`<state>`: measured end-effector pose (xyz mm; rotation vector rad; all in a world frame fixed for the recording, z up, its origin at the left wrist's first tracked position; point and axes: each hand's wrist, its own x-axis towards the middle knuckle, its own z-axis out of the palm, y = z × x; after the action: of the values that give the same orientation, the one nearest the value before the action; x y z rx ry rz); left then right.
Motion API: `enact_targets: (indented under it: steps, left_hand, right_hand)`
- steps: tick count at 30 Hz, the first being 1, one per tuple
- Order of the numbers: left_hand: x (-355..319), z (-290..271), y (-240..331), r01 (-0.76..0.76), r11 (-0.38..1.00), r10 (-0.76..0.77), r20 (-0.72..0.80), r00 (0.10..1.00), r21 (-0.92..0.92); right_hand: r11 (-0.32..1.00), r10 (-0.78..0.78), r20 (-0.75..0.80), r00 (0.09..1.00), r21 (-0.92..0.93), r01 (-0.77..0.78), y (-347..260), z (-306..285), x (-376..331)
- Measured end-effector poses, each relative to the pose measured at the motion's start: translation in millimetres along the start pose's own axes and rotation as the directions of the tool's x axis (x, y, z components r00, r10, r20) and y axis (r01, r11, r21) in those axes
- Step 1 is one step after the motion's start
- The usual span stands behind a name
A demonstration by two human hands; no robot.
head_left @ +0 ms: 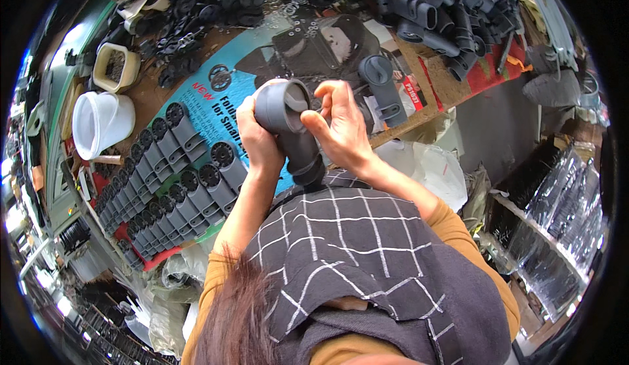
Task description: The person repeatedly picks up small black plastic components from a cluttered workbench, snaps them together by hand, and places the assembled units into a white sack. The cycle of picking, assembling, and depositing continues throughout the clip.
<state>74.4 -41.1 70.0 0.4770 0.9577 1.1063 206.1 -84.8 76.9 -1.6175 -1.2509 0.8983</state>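
White plastic first: a bucket (88, 129) stands at the left of the bench (156, 89), and just beyond it I've got a cream tub (132, 73) with small bits inside. Coming right, two rows of grey parts with black round ends (186, 134) lie side by side, slanting from near left toward the middle, some red cloth (164, 257) showing under their near edge. Far side now, a heap of small black pieces (187, 44), and right of it tiny metal pieces (283, 1) scattered about. A blue printed sheet (246, 54) covers the middle of the bench.

Here's my left hand (261, 139), wrapped firmly round the left side of a grey tubular part (270, 108). That part sits mid-scene, raised and tilted, its round opening turned up and right, its darker stem running near, toward the checked garment (341, 234). My right hand (341, 126) is at the opening: fingers bent, thumb spread well away from them, thumb tip right by the rim. Whether it's touching, I can't tell.

Further right, one loose grey piece (380, 83) lies on the sheet, and at the far right, grey tubes (419, 11) pile up. Nearer, a white plastic bag (440, 172), then clear-wrapped stacks (557, 227).
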Motion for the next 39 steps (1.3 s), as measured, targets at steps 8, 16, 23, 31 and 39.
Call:
enact_targets:
  steps: [8,16,23,31,39]
  left_hand:
    - [1,4,-20,0.011,0.984,-0.010,-0.005,1.000,0.178]
    - [20,-2,-19,0.110,0.994,-0.107,-0.107,0.989,0.025]
    - [24,-8,-20,0.208,0.978,-0.210,-0.157,0.965,-0.029]
    - [12,0,-39,-0.117,0.920,0.029,0.233,0.972,0.375]
    - [25,-9,-60,-0.150,0.662,0.042,0.164,0.986,0.735]
  right_hand:
    - [0.895,-0.362,0.050,0.931,-0.259,0.362,15,-1,11]
    - [0.993,0.096,0.246,0.965,-0.092,-0.076,5,6,-26]
    - [0.997,0.072,0.192,0.979,-0.003,-0.072,11,-3,-26]
    - [0.924,0.307,0.168,0.937,0.181,-0.336,49,-42,-15]
    - [0.912,0.409,-0.174,0.896,0.053,-0.406,126,-66,1]
